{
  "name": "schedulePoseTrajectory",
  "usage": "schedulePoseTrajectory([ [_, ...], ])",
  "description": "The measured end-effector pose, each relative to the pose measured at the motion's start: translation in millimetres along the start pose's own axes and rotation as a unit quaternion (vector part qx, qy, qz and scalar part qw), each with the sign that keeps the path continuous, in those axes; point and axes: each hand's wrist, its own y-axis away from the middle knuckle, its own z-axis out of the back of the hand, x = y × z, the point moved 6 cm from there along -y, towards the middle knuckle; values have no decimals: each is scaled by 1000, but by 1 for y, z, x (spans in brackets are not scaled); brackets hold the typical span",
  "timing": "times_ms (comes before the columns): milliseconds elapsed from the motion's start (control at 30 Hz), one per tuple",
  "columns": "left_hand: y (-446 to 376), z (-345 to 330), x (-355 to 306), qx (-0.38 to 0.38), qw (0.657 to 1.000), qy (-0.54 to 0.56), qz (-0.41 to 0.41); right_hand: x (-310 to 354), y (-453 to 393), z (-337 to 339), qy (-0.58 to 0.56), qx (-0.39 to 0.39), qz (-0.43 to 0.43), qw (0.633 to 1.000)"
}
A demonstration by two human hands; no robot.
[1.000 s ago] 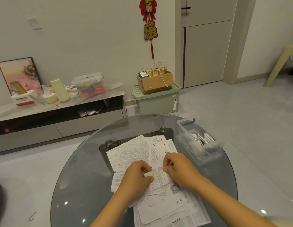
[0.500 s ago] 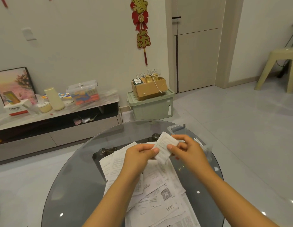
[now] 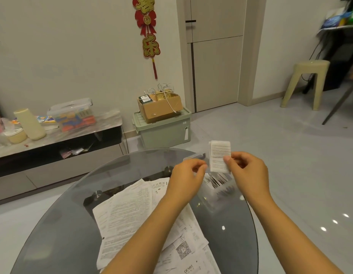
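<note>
We read the gold character 乐 on the red wall hanging (image 3: 151,46), with 福 on its bow. On the worktop (image 3: 63,224), one sheet (image 3: 159,184) is headed 说明书; a nearer sheet (image 3: 188,268) carries a QR code and "dr.vet". Print on the raised folded slip (image 3: 220,155) is too small to read.

The folded slip (image 3: 220,156) is made of thin white paper, matt and printed, as are the sheets (image 3: 128,212) spread on the desk (image 3: 59,224), whose top is seen to be smooth, glossy smoked glass. A box (image 3: 225,189) of clear plastic is set on it. The floor (image 3: 290,165) is laid in polished, reflective tiles.
</note>
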Motion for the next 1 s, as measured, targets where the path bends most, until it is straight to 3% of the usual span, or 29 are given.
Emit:
schedulePoseTrajectory([
  [133, -10, -26, 0, 111, 971, -173, -118, -2, -8, 7, 113, -29, 62, 991],
  [333, -15, -53, -11, 181, 935, -210, -223, -6, -15, 4, 216, -15, 102, 971],
  [567, -23, -68, -6, 213, 906, -272, -246, -5, -17, -7, 270, 13, 106, 957],
  [800, -25, -70, -3, 203, 909, -268, -245, -9, -19, -17, 299, 14, 96, 949],
  [1000, -24, -67, -1, 190, 911, -266, -252, -18, -21, -31, 413, 51, 46, 908],
])
